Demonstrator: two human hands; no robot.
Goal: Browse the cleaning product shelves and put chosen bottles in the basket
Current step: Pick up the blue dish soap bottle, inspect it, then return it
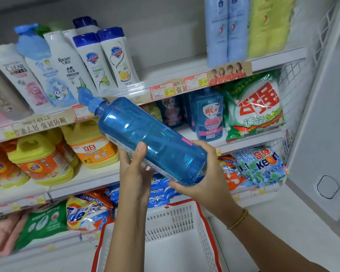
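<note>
A large clear-blue pump bottle (145, 138) lies tilted in front of the shelves, pump head pointing up left. My left hand (134, 171) grips its underside near the middle, thumb up on the side. My right hand (202, 179) cups the bottle's base from the right. A white basket with a red rim (196, 218) sits below my arms, and nothing shows inside it.
Shampoo and body-wash bottles (98, 61) fill the upper shelf. Yellow detergent jugs (90, 146), more blue bottles (209, 116) and washing-powder bags (255, 107) stand on the middle shelf. Tide bags (84, 213) lie lower down. A white wall (322, 134) closes the right side.
</note>
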